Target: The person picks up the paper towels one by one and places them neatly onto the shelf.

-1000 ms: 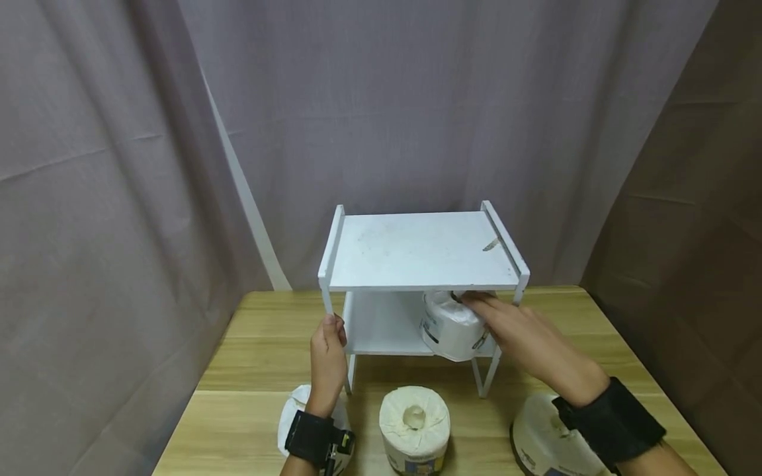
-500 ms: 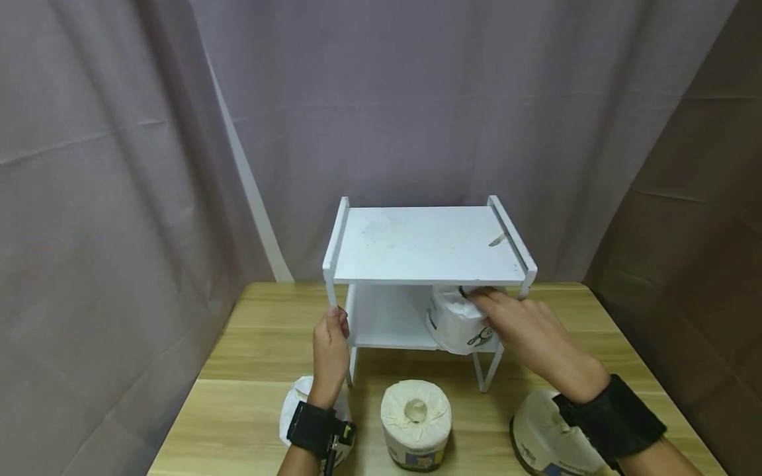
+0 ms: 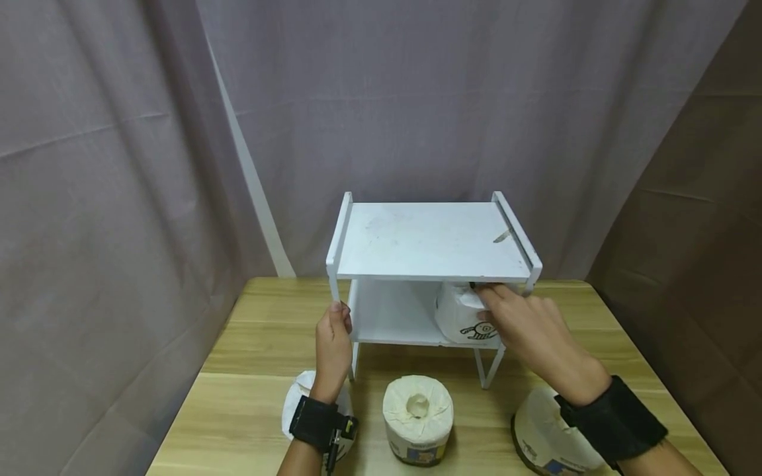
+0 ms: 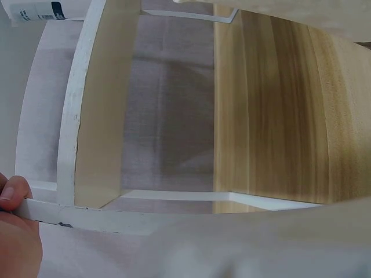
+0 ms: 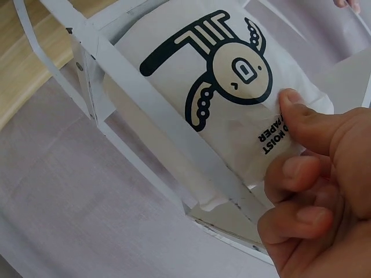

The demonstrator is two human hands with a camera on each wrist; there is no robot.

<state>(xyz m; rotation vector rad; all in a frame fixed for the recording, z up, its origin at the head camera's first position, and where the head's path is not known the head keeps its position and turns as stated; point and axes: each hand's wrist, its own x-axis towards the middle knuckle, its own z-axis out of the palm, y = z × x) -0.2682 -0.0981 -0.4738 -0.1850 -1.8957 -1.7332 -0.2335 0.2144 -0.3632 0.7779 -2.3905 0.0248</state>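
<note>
A white two-tier shelf rack [image 3: 428,238] stands on the table. My left hand [image 3: 333,347] grips its front left leg, and the left wrist view shows the fingers [image 4: 16,191] around the white bar. On the right side of the lower tier sits a wrapped toilet paper roll [image 3: 461,317], printed with a black cartoon figure. My right hand [image 3: 532,334] holds this roll at its top right. In the right wrist view, the thumb [image 5: 307,121] presses the wrapper of the roll [image 5: 232,127] and two other fingers are curled; the remaining fingertips are hidden.
A cream wrapped roll [image 3: 418,420] stands on the wooden table [image 3: 238,383] before the rack. Another white roll [image 3: 294,403] is partly behind my left wrist, and a larger roll [image 3: 548,436] is beneath my right wrist. Grey curtains [image 3: 417,99] surround the table.
The held roll has moved farther back onto the lower tier and turned, bringing its cartoon print to the front. My left hand stays on the leg. The head view has shifted slightly.
</note>
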